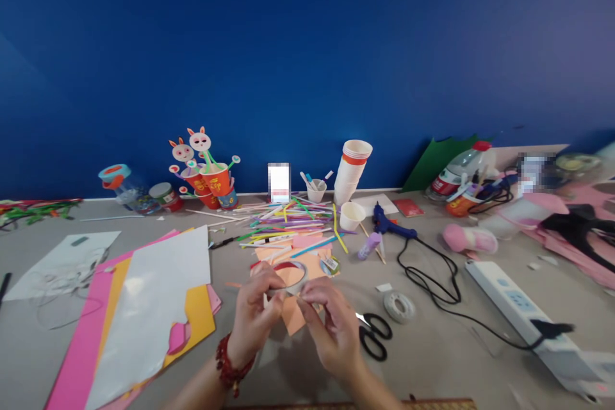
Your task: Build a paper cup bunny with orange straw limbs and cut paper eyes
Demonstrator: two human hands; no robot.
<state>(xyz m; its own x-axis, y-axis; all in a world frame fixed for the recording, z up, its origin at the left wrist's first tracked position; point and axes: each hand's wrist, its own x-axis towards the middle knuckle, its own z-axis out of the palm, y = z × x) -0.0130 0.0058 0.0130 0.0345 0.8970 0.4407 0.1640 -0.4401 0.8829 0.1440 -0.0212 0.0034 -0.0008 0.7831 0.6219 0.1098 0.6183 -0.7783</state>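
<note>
Between my two hands is a small piece of orange paper (pixel 293 315), pinched at its upper edge with a corner hanging down. My left hand (pixel 257 307), with a red beaded bracelet (pixel 229 362) at the wrist, grips its left side. On the right side, my right hand (pixel 331 320) holds it between thumb and fingers. Just beyond the hands lie a roll of tape (pixel 291 273) and more orange paper (pixel 269 256). Black-handled scissors (pixel 375 335) rest beside my right hand, their blades partly hidden behind it.
Coloured sheets (pixel 144 307) cover the left side. Many straws (pixel 298 221) lie at the back, near stacked paper cups (pixel 353 170) and rabbit-faced cups (pixel 214 178). To the right are a glue gun (pixel 391 224), its cord, a tape roll (pixel 398 307) and a power strip (pixel 523 314).
</note>
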